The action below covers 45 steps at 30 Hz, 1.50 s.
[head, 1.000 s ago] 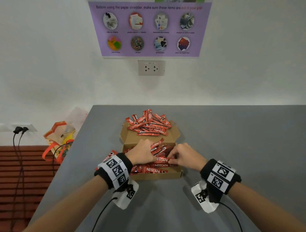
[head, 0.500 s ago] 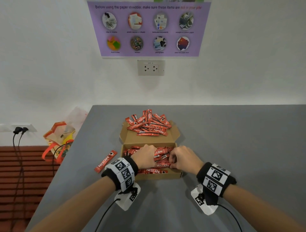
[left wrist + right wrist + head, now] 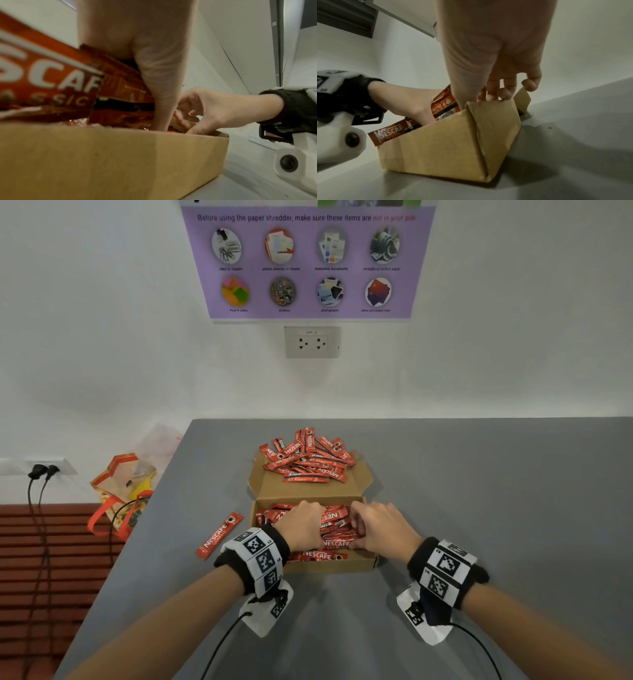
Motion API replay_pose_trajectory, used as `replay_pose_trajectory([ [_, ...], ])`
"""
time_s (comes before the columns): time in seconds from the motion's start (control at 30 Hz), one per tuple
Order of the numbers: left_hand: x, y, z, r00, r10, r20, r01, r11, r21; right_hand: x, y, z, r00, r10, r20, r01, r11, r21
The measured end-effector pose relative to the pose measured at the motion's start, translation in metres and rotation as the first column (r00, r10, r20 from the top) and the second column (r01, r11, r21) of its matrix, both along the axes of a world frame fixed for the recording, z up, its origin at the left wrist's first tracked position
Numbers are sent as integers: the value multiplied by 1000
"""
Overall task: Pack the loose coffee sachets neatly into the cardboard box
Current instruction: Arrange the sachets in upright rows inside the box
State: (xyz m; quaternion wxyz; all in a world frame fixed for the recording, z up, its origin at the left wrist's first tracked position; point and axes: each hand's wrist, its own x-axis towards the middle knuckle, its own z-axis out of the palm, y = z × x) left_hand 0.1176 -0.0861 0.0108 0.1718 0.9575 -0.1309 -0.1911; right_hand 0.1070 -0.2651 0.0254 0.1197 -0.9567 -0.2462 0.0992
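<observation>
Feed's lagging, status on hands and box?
Both hands in the cardboard box, left hand and right hand on sachets. One stray sachet on table, pile on lid.

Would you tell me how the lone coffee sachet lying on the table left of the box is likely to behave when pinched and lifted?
The lone sachet is a thin flat strip, so it is probably light and bends a little. Its glossy wrapper may be slippery. Lying flat on the table, it will likely slide, not roll.

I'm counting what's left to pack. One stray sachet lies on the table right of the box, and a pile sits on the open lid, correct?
Not quite: the head view shows the stray sachet left of the box, not right. The pile does sit on the open lid.
</observation>
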Motion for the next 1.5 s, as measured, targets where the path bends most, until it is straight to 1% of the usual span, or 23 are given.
replay_pose_trajectory([
  [0.27, 1, 0, 4, 1000, 8, -28, -9, 999, -37, 1, -2, 2, 998, -19, -55, 23, 997, 68],
  [0.67, -3, 3, 14, 1000, 14, -6, -15, 997, -72, 2, -4, -1, 999, -22, -28, 24, 996, 83],
  [0.8, -3, 6, 26, 1000, 7, -7, -8, 992, -123, 2, -4, 4, 999, -22, -37, 26, 993, 113],
  [0.87, -3, 10, 36, 997, 23, 72, -9, 982, -189, 2, -5, 9, 999, -46, -18, 48, 986, 157],
  [0.9, -2, 12, 41, 987, 66, 148, -27, 967, -253, 2, -5, 11, 998, -57, 4, 55, 981, 184],
  [0.97, -2, 12, 53, 933, 236, 272, -104, 900, -424, 3, -2, 17, 996, -65, 59, 50, 971, 232],
  [1.03, -2, 8, 66, 850, 407, 334, -159, 804, -573, 3, 6, 22, 995, -55, 77, 28, 949, 314],
  [1.07, 0, 5, 70, 811, 470, 348, -174, 763, -623, 3, 12, 25, 997, -43, 58, 18, 927, 374],
  [1.13, 0, -1, 78, 760, 565, 322, -195, 670, -717, 3, 26, 30, 1000, 9, -17, 0, 878, 478],
  [1.23, 1, -8, 82, 707, 676, 208, -239, 505, -830, 1, 44, 33, 991, 94, -91, -34, 856, 516],
  [1.33, 3, -8, 84, 653, 746, 130, -270, 389, -881, 2, 54, 35, 993, 58, -101, 3, 856, 517],
  [1.37, 4, -6, 84, 641, 759, 114, -277, 367, -888, 3, 55, 37, 994, 43, -103, 17, 851, 525],
  [1.4, 4, -5, 83, 634, 765, 111, -281, 362, -889, 3, 56, 39, 994, 41, -105, 21, 850, 526],
  [1.5, 4, -2, 79, 627, 766, 139, -274, 384, -882, 3, 58, 42, 984, 85, -155, 10, 850, 526],
])
